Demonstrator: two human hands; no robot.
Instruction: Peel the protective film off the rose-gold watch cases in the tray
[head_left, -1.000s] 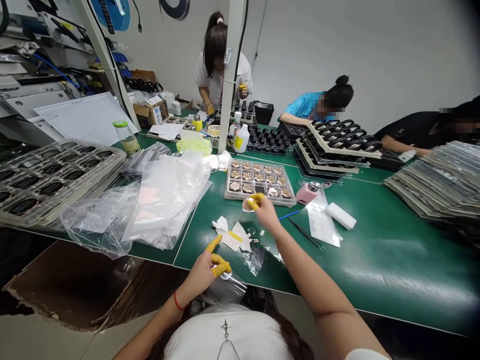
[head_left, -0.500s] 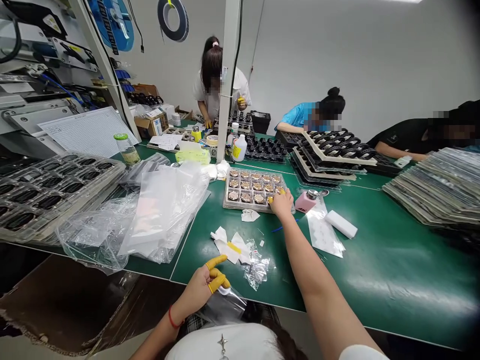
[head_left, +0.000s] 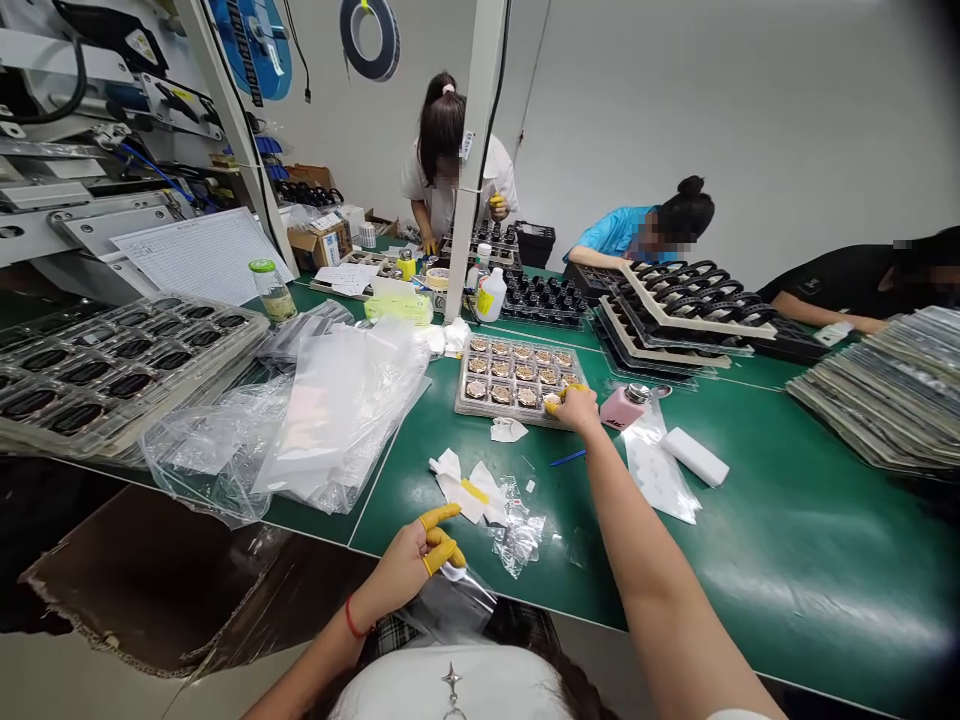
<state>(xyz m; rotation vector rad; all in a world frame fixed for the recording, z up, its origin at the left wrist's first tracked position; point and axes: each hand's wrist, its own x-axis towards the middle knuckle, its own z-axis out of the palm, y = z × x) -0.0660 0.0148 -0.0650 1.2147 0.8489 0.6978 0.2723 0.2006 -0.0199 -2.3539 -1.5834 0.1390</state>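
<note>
My right hand (head_left: 578,407), with yellow finger cots, reaches out to the near right corner of a clear tray (head_left: 464,400) holding several round metallic parts (head_left: 500,369); its fingertips pinch at one part there. My left hand (head_left: 417,557), also in yellow cots, stays at the table's near edge, pinched on a small clear plastic bag (head_left: 454,600) that hangs over my lap. Between the hands lie white paper scraps (head_left: 465,485) and crumpled film (head_left: 519,530).
A pink dispenser bottle (head_left: 622,407), a white block (head_left: 694,456) and a clear sheet (head_left: 656,466) lie right of the tray. Loose plastic bags (head_left: 330,400) and black-pocket trays (head_left: 112,360) fill the left. Stacked trays (head_left: 885,390) sit right. Three other people work at the far side.
My right hand dropped a small white piece on the table, then reached forward to the tray's near right corner and now pinches a part there. The left hand kept still.
</note>
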